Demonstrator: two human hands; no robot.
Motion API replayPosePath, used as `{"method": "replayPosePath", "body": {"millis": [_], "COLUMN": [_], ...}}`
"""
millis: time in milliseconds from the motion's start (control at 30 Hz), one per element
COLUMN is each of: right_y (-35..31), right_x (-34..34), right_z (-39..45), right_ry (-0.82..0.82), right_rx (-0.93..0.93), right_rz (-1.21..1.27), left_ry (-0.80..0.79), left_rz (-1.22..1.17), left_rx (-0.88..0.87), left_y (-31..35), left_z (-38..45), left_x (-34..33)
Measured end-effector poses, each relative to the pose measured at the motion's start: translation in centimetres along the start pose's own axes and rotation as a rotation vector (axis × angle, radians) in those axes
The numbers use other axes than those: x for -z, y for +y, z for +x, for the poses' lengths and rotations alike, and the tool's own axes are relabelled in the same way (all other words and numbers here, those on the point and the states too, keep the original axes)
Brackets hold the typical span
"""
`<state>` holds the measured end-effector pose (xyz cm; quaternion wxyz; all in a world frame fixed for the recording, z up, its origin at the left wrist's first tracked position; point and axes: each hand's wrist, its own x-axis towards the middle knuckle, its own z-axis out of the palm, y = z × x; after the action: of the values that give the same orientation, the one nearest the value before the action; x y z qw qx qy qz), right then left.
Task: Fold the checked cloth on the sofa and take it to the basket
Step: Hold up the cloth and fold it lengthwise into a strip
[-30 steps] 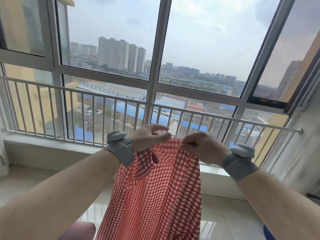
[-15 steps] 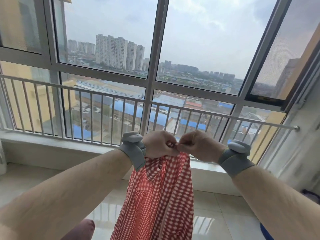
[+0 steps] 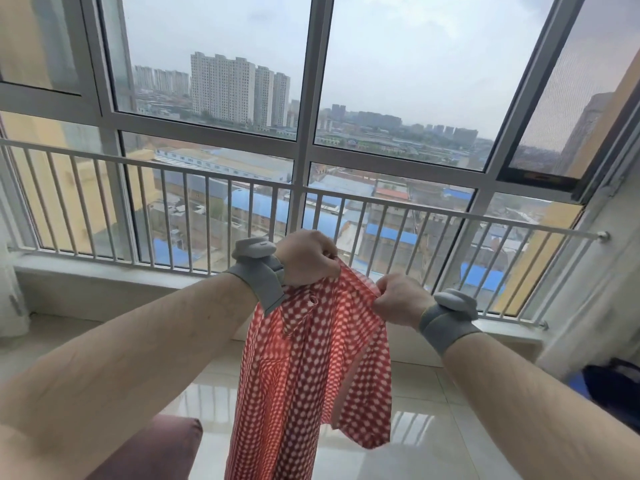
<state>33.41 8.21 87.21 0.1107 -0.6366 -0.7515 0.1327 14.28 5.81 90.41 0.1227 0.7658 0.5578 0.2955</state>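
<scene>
The red-and-white checked cloth (image 3: 311,368) hangs in the air in front of me, gathered at its top edge and falling out of view at the bottom. My left hand (image 3: 306,258) grips the top edge on the left side. A short way to the right and slightly lower, my right hand (image 3: 398,299) pinches the same edge. Both wrists wear grey bands. A corner of the maroon sofa (image 3: 162,441) shows at the bottom left. No basket is in view.
A wide window with a white railing (image 3: 381,202) fills the wall ahead, above a low sill (image 3: 104,275). Glossy pale floor tiles (image 3: 433,410) lie below. A dark blue object (image 3: 609,382) sits at the right edge by the wall.
My hands, touching half a second ago, have drawn apart along the cloth's top edge. The right hand moved right and down, spreading the cloth a little.
</scene>
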Motion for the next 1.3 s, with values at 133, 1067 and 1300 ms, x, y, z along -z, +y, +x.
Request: {"method": "replayPosePath", "body": {"millis": [133, 1067, 1300], "right_y": [1.5, 5.5, 6.3], "right_x": [0.1, -2.2, -1.0], "right_z": [0.5, 3.7, 3.6], "right_ry": [0.014, 0.181, 0.204], "right_rx": [-0.054, -0.365, -0.394], "right_rz": [-0.053, 0.04, 0.303], "left_ry": [0.039, 0.363, 0.336], "left_rz": [-0.017, 0.012, 0.115], "left_rx": [0.047, 0.31, 0.201], "left_y": [-1.6, -9.4, -10.4], "left_z": [0.0, -1.1, -1.8], "left_x": [1.7, 5.7, 5.5]}}
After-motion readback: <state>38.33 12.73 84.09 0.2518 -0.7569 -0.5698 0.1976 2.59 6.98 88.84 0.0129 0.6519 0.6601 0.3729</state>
